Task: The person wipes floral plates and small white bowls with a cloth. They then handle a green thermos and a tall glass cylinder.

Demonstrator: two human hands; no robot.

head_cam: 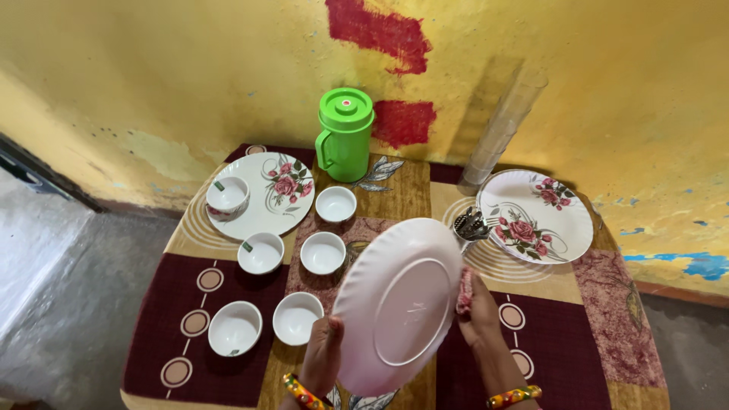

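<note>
Holding a round white plate (400, 304) tilted above the table (562, 349), left hand (323, 357) and right hand (477, 304) both closed on opposite rims; probably light, stiff, slippery, breakable; best gripped at edges.

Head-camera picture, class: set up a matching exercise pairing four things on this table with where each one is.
Things:
1. green jug
2. stack of clear glasses
3. plain white plate
4. small bowl

Places:
A. tilted up, held between the left hand and right hand
B. resting on the floral plate at far left
C. leaning against the wall, far right
D. upright at the table's far middle

Pairs: 1-D, 2-C, 3-A, 4-B
</note>
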